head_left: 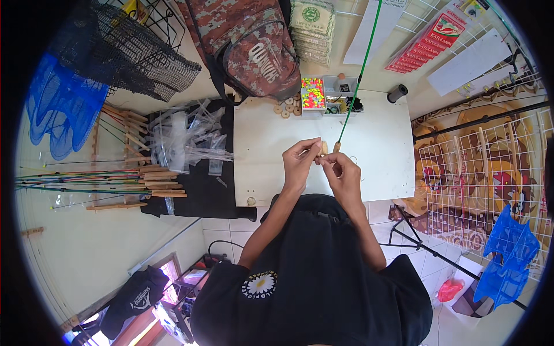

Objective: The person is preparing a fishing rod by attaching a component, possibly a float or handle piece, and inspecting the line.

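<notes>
Above the white table my left hand (299, 164) is closed, with its thumb and fingertips pinched on a small pale wooden piece (324, 149). Close beside it, my right hand (346, 176) has thumb and index finger pinched together near the same piece. Whatever sits between those right fingertips is too small to make out. A thin green fishing rod (356, 92) with a short wooden handle (337, 147) extends away from just beyond my right fingers. Fine dark line curls beside the right hand.
At the table's (259, 167) far edge stand a box of bright beads (313, 93), several wooden rings (285, 109) and a black cylinder (397, 93). A camouflage backpack (254, 52) hangs behind. Left are wooden-handled rods (161, 179) and plastic sleeves (187, 138); right, a wire grid (470, 167).
</notes>
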The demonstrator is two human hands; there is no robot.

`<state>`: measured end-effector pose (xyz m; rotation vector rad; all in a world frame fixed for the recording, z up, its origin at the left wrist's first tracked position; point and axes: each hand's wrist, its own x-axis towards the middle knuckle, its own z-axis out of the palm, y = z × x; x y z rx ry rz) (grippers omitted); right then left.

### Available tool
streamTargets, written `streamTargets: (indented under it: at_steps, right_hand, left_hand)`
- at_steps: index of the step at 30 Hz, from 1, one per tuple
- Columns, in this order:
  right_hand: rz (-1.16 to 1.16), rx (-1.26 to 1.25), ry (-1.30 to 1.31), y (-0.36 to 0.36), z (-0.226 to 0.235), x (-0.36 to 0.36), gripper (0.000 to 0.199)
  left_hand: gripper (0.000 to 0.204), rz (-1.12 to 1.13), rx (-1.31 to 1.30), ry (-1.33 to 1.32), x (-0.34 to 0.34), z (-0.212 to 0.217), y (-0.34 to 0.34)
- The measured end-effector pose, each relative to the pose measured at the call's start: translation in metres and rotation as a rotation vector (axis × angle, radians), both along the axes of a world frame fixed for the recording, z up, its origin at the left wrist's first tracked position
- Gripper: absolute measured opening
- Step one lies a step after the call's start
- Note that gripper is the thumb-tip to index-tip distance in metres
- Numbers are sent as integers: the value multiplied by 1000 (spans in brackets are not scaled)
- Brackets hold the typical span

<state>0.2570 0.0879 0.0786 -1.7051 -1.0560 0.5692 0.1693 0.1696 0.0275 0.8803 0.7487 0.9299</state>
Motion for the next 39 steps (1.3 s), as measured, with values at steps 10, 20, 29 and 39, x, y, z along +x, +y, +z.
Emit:
streamTargets:
  at_steps: [10, 20, 29, 39]
  right_hand:
    - [119, -221, 79, -10, -14, 25, 11]
    - [466, -225, 25, 20, -22, 88, 11]
    - [323, -195, -178, 27, 8, 60, 15]
    - [15, -87, -159, 9, 9, 21, 8]
  left_hand:
    - [20, -82, 9, -25, -6, 7, 0]
    - [20, -242, 54, 61, -5, 3, -7]
    - [22, -175, -42, 35, -1, -1, -1]
    - [16, -129, -166, -8, 2, -11, -3]
